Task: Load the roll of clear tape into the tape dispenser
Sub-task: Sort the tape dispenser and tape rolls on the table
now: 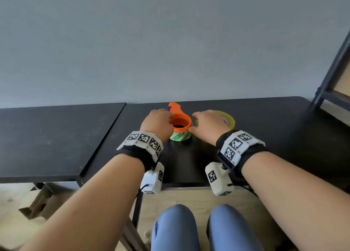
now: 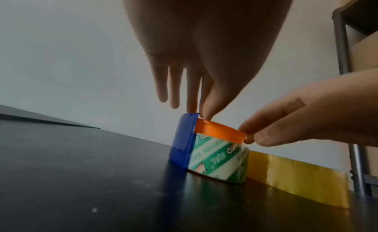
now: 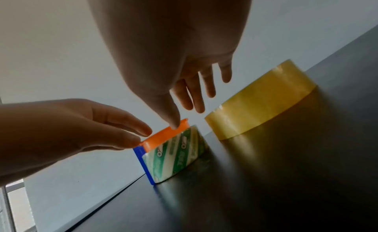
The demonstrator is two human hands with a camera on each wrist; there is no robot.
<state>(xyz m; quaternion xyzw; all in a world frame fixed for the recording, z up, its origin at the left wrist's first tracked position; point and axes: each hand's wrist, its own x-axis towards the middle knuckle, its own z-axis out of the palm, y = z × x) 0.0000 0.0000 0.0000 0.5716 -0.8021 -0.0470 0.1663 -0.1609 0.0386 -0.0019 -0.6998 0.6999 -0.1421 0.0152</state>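
A: Where's the orange dispenser [image 1: 181,129]?

B: Capping the green printed roll [image 1: 180,136], flat on the black table [image 1: 265,137]. Blue cutter [image 2: 183,141] at its side.

A: Hands?

B: Left hand [image 1: 158,122]: thumb and forefinger tips nip the rim by the cutter, other fingers straight, slightly apart. Right hand [image 1: 209,124]: thumb tip presses the opposite rim, fingers spread, clear of it.

A: Step?

B: Probably seating it on the roll. Next needs an even push down on both sides without sliding the roll. The yellow roll [image 1: 230,120] sits just beside.

Black straps [image 1: 250,156] behind the left hand [image 1: 157,122] and right hand [image 1: 208,124] carry white coded plates [image 1: 144,138] and white cabled camera boxes [image 1: 152,178]; blue trousers [image 1: 176,229], lower centre.
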